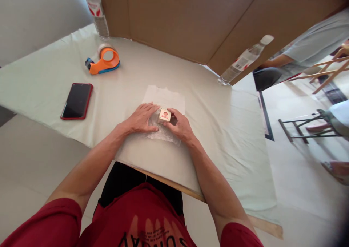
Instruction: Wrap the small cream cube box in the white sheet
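Observation:
A small tan box (164, 115) with a red and white label sits on a sheet of clear bubble wrap (163, 133) on the table. My right hand (181, 126) curls around the box's right side, fingers gripping it. My left hand (141, 118) lies flat with fingers stretched out, pressing the bubble wrap down just left of the box. A white sheet of paper (165, 95) lies under and behind the wrap.
A red-cased phone (77, 100) lies at the left. An orange tape dispenser (104, 61) and a water bottle (96, 10) stand at the back left, another bottle (243, 60) leans at the back right. A cardboard wall (191, 18) rises behind. A seated person (302, 50) is beyond the table's right edge.

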{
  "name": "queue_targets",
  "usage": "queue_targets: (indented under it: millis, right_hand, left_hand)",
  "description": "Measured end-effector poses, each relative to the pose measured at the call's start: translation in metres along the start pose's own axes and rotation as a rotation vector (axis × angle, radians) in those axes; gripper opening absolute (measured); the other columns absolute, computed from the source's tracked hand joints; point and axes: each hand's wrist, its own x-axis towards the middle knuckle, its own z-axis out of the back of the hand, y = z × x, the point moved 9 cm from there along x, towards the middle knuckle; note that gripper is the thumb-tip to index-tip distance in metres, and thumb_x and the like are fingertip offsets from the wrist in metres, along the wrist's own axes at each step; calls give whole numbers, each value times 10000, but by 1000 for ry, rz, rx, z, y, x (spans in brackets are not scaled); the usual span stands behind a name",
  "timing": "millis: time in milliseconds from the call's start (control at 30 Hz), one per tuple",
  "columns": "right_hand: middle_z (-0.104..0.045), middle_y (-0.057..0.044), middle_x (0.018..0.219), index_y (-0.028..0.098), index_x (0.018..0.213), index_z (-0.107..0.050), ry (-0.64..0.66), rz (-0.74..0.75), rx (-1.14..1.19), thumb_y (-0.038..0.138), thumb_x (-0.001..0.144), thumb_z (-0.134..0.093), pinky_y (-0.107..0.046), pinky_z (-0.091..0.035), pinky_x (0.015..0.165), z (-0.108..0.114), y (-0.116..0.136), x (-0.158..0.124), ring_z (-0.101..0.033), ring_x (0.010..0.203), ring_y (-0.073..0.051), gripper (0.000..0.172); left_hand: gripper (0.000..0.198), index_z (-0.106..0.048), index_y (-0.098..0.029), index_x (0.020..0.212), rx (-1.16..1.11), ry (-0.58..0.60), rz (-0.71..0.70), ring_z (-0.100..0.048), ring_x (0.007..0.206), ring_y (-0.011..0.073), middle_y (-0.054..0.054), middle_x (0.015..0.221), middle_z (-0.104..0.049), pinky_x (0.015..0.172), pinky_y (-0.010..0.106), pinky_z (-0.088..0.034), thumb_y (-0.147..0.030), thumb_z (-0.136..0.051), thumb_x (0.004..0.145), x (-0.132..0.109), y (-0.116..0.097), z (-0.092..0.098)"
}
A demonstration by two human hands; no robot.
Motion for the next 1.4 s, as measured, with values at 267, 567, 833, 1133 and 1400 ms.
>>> queue_targets:
  millis: [267, 567, 833, 1133, 1400]
  right_hand:
    - [-661, -111, 1386, 215, 1379, -574, -1, -20, -20, 343, 831, -678, -459, -479, 1072, -5, -1, -1, -654, 1194, -283, 573]
    - [-728, -89, 1118, 211, 1132, -659, -123, 114, -47, 354, 860, -674, -403, -505, 921, 45, 40, -10, -681, 975, -239, 308]
    - [-713, -143, 1227, 179, 1121, -678, 211, 354, -525, 234, 836, -721, -432, -407, 888, 2, 79, -55, -641, 1037, -303, 293]
    - [-759, -88, 1091, 196, 956, -692, -69, 350, -461, 125, 926, -558, -383, -417, 845, 13, 75, -45, -673, 964, -238, 154]
    - [-720, -102, 1120, 219, 846, -653, -171, 191, -183, 214, 900, -581, -402, -488, 861, 35, 45, -13, -676, 1039, -257, 90]
  left_hand:
    - [963, -351, -161, 1556, 15, 24, 9, -297, 1526, 373, 154, 1615, -400, 1267, 507, -190, -587, -707, 770, -2, 0, 1]
    - [932, -388, -181, 1537, -36, 2, -47, -328, 1505, 387, 164, 1590, -433, 1246, 537, -215, -566, -728, 758, -1, 3, 1]
    - [779, -464, -171, 1488, -101, -49, -68, -388, 1465, 380, 160, 1557, -479, 1228, 538, -260, -499, -660, 808, 0, 6, 5]
    - [645, -583, -198, 1408, -344, -138, -19, -397, 1483, 325, 128, 1551, -508, 1246, 500, -271, -603, -532, 908, -3, 11, 17]
    - [693, -694, -206, 1279, -716, -160, 5, -567, 1332, 346, 113, 1396, -647, 1123, 447, -446, -730, -569, 844, -9, 7, 35]
